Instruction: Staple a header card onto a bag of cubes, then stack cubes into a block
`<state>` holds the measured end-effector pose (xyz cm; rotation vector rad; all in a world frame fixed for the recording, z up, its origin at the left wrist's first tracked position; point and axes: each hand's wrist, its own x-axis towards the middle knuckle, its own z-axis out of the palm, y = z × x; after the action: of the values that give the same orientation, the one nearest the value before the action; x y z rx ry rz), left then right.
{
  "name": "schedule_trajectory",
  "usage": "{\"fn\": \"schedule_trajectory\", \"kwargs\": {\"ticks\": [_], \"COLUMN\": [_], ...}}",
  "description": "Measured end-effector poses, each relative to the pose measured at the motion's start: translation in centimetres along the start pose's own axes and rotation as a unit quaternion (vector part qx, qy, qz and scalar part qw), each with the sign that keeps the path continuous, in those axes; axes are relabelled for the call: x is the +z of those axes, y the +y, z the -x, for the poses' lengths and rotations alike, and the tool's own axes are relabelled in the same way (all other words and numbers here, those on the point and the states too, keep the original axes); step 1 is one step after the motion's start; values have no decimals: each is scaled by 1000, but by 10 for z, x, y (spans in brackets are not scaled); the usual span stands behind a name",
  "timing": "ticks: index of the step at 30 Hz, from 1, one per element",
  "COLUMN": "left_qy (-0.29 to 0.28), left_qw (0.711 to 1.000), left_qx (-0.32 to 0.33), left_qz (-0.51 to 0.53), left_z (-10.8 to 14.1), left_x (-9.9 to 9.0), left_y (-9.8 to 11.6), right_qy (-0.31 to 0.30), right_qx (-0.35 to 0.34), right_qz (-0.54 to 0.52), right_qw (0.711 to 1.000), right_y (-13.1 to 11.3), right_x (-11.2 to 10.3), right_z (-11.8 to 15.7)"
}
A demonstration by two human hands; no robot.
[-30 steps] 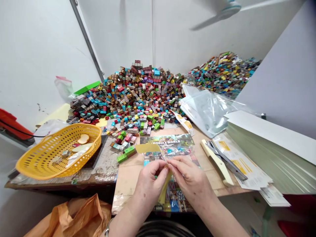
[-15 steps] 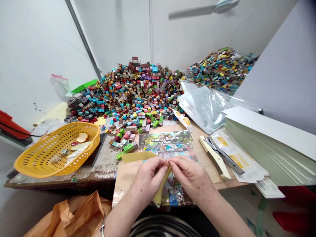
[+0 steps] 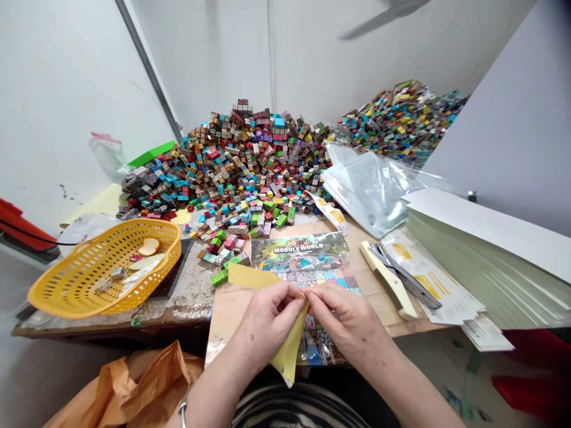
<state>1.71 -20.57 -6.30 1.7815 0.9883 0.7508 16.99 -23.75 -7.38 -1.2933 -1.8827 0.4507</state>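
A thin yellow sheet is pinched between the thumb and fingers of my left hand; one part sticks out to the upper left and another hangs down toward my lap. My right hand has its thumb and fingertips closed at the sheet's edge, touching the left fingertips. Whatever lies right between the fingertips is too small to make out. Under and behind both hands lies a clear-wrapped pack of patterned blocks, with a printed MODULE WORLD header card at its far end.
A large heap of colourful blocks fills the back, with another pile behind right. On the left sits a yellow basket. To the right are a cream-handled stapler-like tool, plastic bags and stacked white sheets.
The yellow sheet has shifted: its lower end hangs further down and its upper left part is raised. Both hands keep their pinch in nearly the same place.
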Motion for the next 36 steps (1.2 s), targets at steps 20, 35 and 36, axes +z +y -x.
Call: {"fn": "schedule_trajectory", "kwargs": {"ticks": [20,35,36], "left_qy": [-22,-63,-64], "left_qw": [1000,952,948], "left_qx": [-11,-132,-139], "left_qz": [6,271,280], "left_z": [0,-6,-8], "left_x": [-3,-4,-4], "left_y": [0,0,1], "right_qy": [-2,79,97], "right_qx": [54,296,302], "right_qz": [-16,-480,-500], "right_qw": [998,822,806], "right_y": [1,28,30], "right_x": [1,-25,-29], "right_z": [0,3,4]}}
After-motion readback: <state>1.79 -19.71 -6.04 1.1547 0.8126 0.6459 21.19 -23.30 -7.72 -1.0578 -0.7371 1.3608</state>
